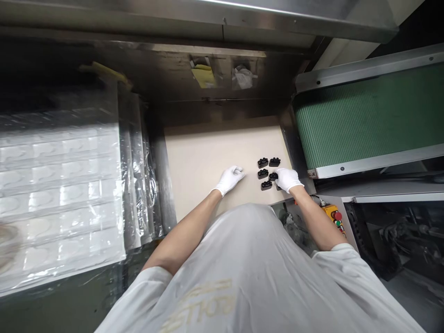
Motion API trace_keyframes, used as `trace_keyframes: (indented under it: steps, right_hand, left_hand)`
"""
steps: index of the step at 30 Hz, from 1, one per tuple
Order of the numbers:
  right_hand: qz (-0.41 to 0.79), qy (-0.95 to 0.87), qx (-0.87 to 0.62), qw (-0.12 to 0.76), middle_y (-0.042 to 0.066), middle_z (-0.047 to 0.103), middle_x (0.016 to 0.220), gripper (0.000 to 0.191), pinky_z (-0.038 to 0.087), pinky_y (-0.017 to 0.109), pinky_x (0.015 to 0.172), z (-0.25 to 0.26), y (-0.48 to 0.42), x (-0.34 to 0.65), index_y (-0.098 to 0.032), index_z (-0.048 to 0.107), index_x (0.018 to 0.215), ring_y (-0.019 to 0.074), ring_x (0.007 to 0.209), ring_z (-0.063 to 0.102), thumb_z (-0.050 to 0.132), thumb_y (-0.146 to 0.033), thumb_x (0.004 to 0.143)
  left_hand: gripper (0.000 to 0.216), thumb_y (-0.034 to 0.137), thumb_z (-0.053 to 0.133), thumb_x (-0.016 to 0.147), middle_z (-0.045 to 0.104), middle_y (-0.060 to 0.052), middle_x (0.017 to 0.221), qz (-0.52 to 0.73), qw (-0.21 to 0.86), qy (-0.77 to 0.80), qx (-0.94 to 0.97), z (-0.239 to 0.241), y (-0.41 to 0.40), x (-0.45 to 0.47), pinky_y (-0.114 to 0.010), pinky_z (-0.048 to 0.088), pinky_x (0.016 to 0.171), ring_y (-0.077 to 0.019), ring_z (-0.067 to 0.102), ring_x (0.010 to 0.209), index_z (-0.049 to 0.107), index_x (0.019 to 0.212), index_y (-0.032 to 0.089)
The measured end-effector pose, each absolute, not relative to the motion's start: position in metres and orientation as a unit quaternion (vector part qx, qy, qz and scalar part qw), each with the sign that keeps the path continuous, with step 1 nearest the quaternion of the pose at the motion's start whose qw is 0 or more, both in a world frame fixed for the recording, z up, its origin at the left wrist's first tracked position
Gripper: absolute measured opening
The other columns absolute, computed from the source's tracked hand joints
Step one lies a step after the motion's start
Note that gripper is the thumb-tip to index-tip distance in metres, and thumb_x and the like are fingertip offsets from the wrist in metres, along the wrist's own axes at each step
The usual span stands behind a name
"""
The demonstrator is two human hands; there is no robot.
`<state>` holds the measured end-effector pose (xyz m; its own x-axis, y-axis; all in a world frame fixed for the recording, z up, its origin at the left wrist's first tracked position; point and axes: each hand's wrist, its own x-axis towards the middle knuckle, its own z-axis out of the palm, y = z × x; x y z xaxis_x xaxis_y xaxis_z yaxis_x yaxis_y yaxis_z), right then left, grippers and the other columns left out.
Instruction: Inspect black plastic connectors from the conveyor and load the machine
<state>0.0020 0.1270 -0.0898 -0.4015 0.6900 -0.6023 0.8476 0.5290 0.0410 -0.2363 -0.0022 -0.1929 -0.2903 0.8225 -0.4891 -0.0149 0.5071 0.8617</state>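
Several small black moulded parts lie in a loose group on a beige board, toward its right side. My right hand, in a white glove, reaches in from the right, with its fingertips on one black part. Another part is partly hidden beside that hand. My left hand, also white-gloved, rests on the board left of the group, with its fingers curled together and apart from the parts. Nothing shows in its fingers.
A green conveyor belt in a metal frame runs along the right. Stacks of plastic-wrapped clear trays stand at the left. A yellow control box with a red button sits near my right arm. A steel housing overhangs the far side.
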Motion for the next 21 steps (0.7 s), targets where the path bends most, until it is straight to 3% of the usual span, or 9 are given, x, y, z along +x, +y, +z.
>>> trace_keyframes:
  steps: [12,17,21]
  right_hand:
    - [-0.137,0.797,0.535,0.244,0.015,0.08,0.117,0.036,0.053,0.037,0.095,-0.09,0.134,0.002,-0.023,0.071,0.126,0.0306,0.115,0.075,0.06,-0.018,0.092]
    - [-0.136,0.768,0.61,0.144,0.018,0.075,0.131,0.04,0.052,0.04,0.104,-0.068,0.103,0.018,-0.018,0.066,0.136,0.032,0.124,0.071,0.047,-0.029,0.103]
    - [-0.167,0.724,0.668,0.029,0.01,0.077,0.133,0.039,0.052,0.035,0.111,-0.06,0.052,0.039,-0.024,0.073,0.131,0.0264,0.124,0.072,0.047,-0.025,0.102]
  left_hand:
    - [0.039,0.038,0.079,0.07,0.069,0.0,0.081,0.403,0.524,0.701,0.269,-0.196,-0.003,-0.236,-0.031,0.053,0.086,-0.0164,0.065,0.078,0.07,0.101,0.017]
    - [0.042,0.048,0.083,0.065,0.075,-0.007,0.088,0.398,0.518,0.71,0.264,-0.162,-0.001,-0.238,-0.035,0.056,0.091,-0.0238,0.07,0.091,0.071,0.091,0.018]
    - [0.057,0.066,0.084,0.057,0.078,-0.012,0.092,0.391,0.508,0.697,0.321,-0.131,-0.005,-0.236,-0.041,0.059,0.088,-0.0312,0.073,0.095,0.068,0.084,0.019]
